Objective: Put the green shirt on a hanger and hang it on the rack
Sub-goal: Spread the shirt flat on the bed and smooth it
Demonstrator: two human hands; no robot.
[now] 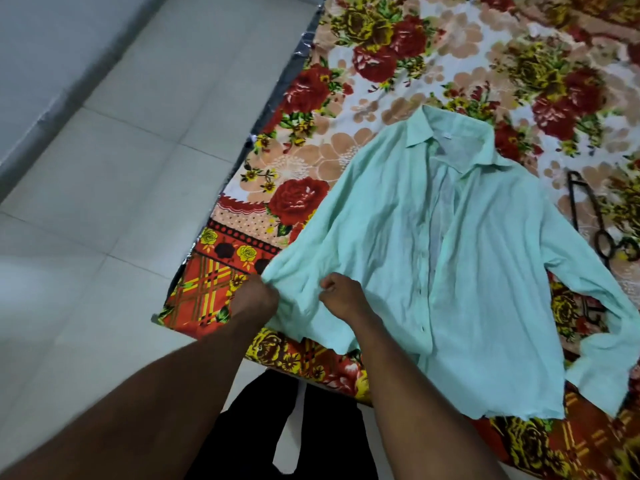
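The green shirt (460, 258) lies spread face up on the bed, collar away from me, front partly unbuttoned. My left hand (254, 297) grips the shirt's left sleeve end near the bed's edge. Close beside it, my right hand (341, 294) pinches the same bunched cloth with curled fingers. A dark thin hanger (588, 216) lies on the bed to the right of the shirt, partly hidden under the other sleeve. No rack is in view.
The bed carries a floral red and yellow blanket (398, 64). Pale floor tiles (114, 188) stretch to the left, with a grey wall base at the far left. My dark trousers show below, at the bed's near edge.
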